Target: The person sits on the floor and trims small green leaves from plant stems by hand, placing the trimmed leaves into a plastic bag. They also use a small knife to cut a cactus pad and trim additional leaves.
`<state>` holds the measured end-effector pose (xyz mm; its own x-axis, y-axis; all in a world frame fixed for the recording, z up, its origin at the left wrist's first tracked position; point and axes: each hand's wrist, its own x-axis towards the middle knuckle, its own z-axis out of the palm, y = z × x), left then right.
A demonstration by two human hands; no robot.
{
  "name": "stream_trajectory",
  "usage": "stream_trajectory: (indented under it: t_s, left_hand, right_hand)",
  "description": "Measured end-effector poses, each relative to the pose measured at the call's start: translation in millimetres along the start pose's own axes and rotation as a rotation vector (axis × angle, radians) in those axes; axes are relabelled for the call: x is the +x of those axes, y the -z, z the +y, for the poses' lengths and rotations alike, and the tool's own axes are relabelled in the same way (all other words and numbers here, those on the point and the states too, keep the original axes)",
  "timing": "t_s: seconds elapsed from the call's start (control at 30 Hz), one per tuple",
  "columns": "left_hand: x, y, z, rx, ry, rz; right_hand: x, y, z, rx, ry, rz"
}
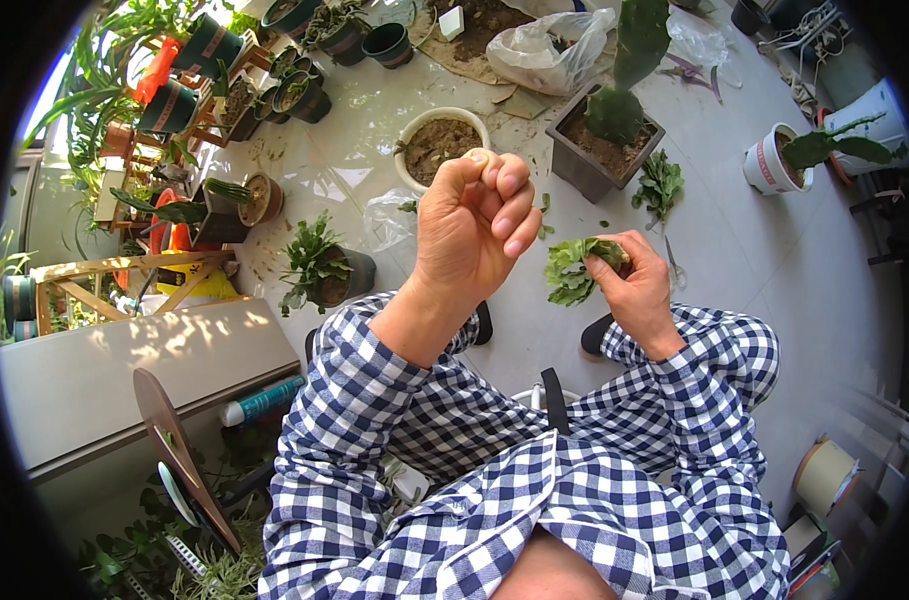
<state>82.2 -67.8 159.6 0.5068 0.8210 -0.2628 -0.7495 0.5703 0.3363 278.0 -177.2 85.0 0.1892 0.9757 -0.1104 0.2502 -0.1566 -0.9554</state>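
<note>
My right hand (634,285) pinches a bunch of flat, toothed green stem cuttings (574,271) between thumb and fingers. Raised higher at centre, my left hand (478,214) has its fingers curled and its thumb against the forefinger; nothing shows in it. Beyond that hand, a round white pot (405,166) of soil stands on the floor, partly covered by my fingers. Another bundle of green cuttings (660,184) lies past my right hand. Scissors (676,266) rest on the floor beside that hand, partly hidden. Small green pieces (546,217) are scattered between the hands.
A square brown pot (600,161) holds a tall cactus (640,45). At left stand a potted leafy plant (319,262) and a wooden rack of pots (233,90). A clear plastic bag (390,219) lies near the white pot; a soil-strewn sheet (469,37) is farther back.
</note>
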Motion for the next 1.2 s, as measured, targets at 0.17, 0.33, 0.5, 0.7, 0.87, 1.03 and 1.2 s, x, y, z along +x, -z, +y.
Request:
stream_trajectory:
  t_s: [0.17, 0.33, 0.5, 0.7, 0.87, 1.03, 1.2]
  left_hand:
    - [1, -1, 0, -0.049, 0.012, -0.021]
    - [0, -2, 0, -0.092, 0.033, -0.02]
    - [0, -2, 0, -0.137, 0.057, -0.027]
    - [-1, -2, 1, -0.194, 0.085, -0.053]
    - [0, -2, 3, -0.241, 0.097, -0.09]
    - [-2, -1, 3, -0.272, 0.099, -0.115]
    - [-4, 2, 4, -0.292, 0.081, -0.116]
  right_hand:
    - [0, -2, 0, 0.01, 0.012, 0.006]
    - [0, -1, 0, 0.001, -0.008, -0.009]
    - [-1, 0, 1, -0.023, 0.022, -0.036]
    - [-1, -1, -2, -0.002, 0.011, -0.017]
    - [-2, -1, -3, -0.013, 0.025, -0.032]
    - [-1, -2, -5, -0.031, 0.005, -0.029]
    - [-1, -15, 13, -0.034, 0.0, -0.037]
